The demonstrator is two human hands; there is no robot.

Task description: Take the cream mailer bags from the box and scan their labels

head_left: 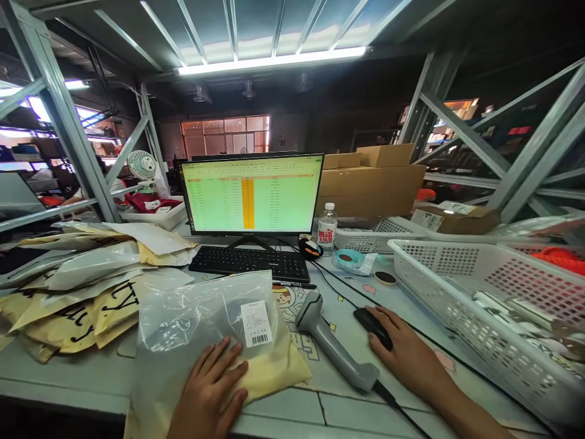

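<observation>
My left hand (214,384) lies flat with fingers spread on a clear plastic bag (192,317). The bag bears a white barcode label (256,324), and its lower right part looks yellowish. My right hand (402,347) rests over a black computer mouse (373,328), fingers curved round it. Between the two hands a grey barcode scanner (336,341) lies on the desk mat, its cable running toward me. Behind the bag stand a black keyboard (251,263) and a lit monitor (251,195) with a spreadsheet that has one orange column.
Stacked bags (91,262) with black lettering fill the left side. A white perforated basket (457,305) with packed items stands at right. Near the monitor are a bottle (327,228), a tape roll (350,259) and cardboard boxes (370,186). Metal shelf posts (68,116) rise on both sides.
</observation>
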